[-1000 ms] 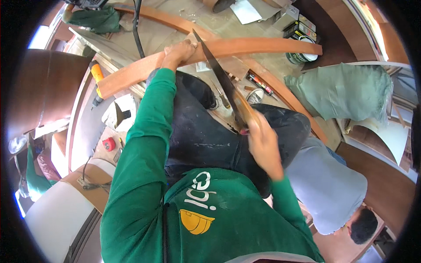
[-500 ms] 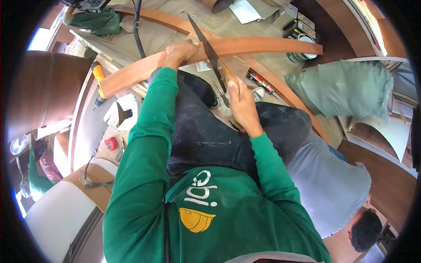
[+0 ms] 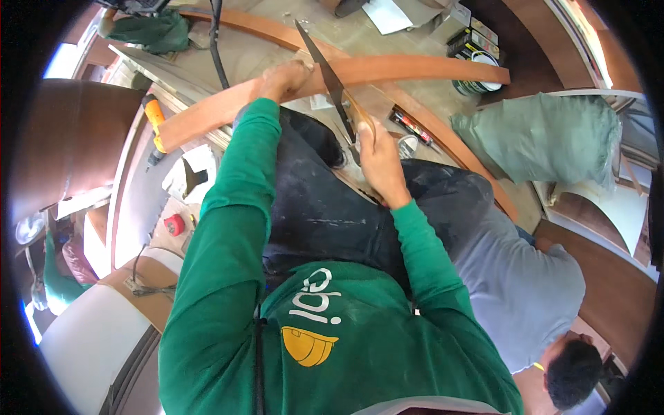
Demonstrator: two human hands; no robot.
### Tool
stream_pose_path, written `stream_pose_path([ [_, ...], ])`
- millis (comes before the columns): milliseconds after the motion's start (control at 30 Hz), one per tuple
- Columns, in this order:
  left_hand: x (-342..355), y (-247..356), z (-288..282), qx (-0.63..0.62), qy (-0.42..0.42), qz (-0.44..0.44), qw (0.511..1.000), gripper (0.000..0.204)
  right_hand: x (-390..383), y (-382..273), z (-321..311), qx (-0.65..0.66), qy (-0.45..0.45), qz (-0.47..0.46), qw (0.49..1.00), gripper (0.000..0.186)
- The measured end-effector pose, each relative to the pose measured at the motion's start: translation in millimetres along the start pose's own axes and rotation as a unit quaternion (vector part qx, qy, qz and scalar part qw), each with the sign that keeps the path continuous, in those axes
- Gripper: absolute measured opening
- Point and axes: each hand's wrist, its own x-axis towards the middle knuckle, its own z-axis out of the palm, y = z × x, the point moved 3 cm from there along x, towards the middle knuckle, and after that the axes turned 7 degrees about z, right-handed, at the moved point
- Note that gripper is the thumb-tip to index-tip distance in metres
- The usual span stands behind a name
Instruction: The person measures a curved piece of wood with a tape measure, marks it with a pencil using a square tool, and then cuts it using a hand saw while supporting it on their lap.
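Gripping a handsaw (image 3: pixel 333 81) in the right hand (image 3: pixel 380 155), a person (image 3: pixel 387 360) in green clasps a curved wooden beam (image 3: pixel 401 68) with the left hand (image 3: pixel 285 77). The handsaw crosses the beam just right of the left hand.

The board (image 3: pixel 366 69) is a long, fairly narrow piece of reddish-brown wood with a plain, smooth-looking face and a squared left end. It lies crosswise in the upper part of the head view, its left end lower than its right, and shows as a shallow arch; how much of that bend comes from the lens cannot be told. The handsaw (image 3: pixel 333 83) has a dark, tapering blade and a yellowish-brown handle. Its blade crosses the board slantwise, left of the board's midpoint, with the narrow tip past the far edge and the handle on the near side. Any cut's depth cannot be told.
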Motion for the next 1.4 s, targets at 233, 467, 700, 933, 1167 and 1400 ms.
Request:
stream_pose_path([
  [233, -44, 31, -26, 0.089, -0.028, 0.083, 0.992, 0.113, 44, -12, 1, -0.077, 0.036, -0.061, 0.994, 0.043],
  [467, -41, 36, 13, 0.293, 0.047, 0.030, 0.955, 0.105, 41, -34, 10, -0.012, -0.057, 0.015, 0.998, 0.049],
  [700, -47, 31, 27, 0.252, 0.026, 0.006, 0.967, 0.086, -115, -18, -71, -0.005, -0.058, 0.104, 0.993, 0.040],
  [933, -51, 43, -2, 0.212, 0.031, 0.001, 0.977, 0.088, -160, -25, -110, -0.001, -0.023, 0.072, 0.997, 0.040],
  [1167, -47, 55, -4, 0.227, 0.071, 0.025, 0.971, 0.085, -6, 1, -8, -0.015, 0.042, -0.077, 0.996, 0.040],
  [1400, -55, 36, -3, 0.191, 0.003, -0.021, 0.981, 0.084, -154, -25, -94, -0.007, -0.053, 0.094, 0.994, 0.042],
])
